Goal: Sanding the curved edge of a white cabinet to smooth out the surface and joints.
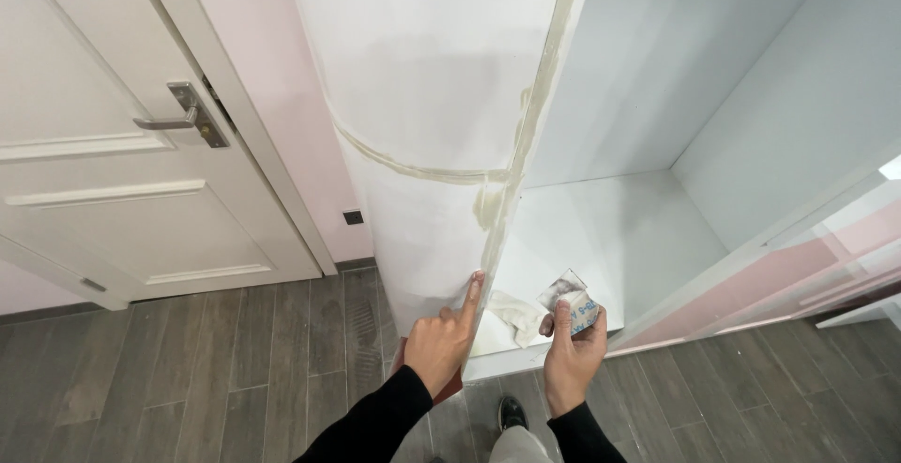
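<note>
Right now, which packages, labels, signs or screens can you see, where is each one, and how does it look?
Small folded sheet with blue print: pinched in the right hand, beside the white panel's edge; squarish, white and grey.
Small dark square plate: low on the pink wall, between door and panel; its kind is unclear.
No screens or signs show.

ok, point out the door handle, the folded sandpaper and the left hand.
door handle (178, 118), head view, on the lever.
folded sandpaper (574, 305), head view, on its face.
left hand (439, 343), head view, on its back.
</note>
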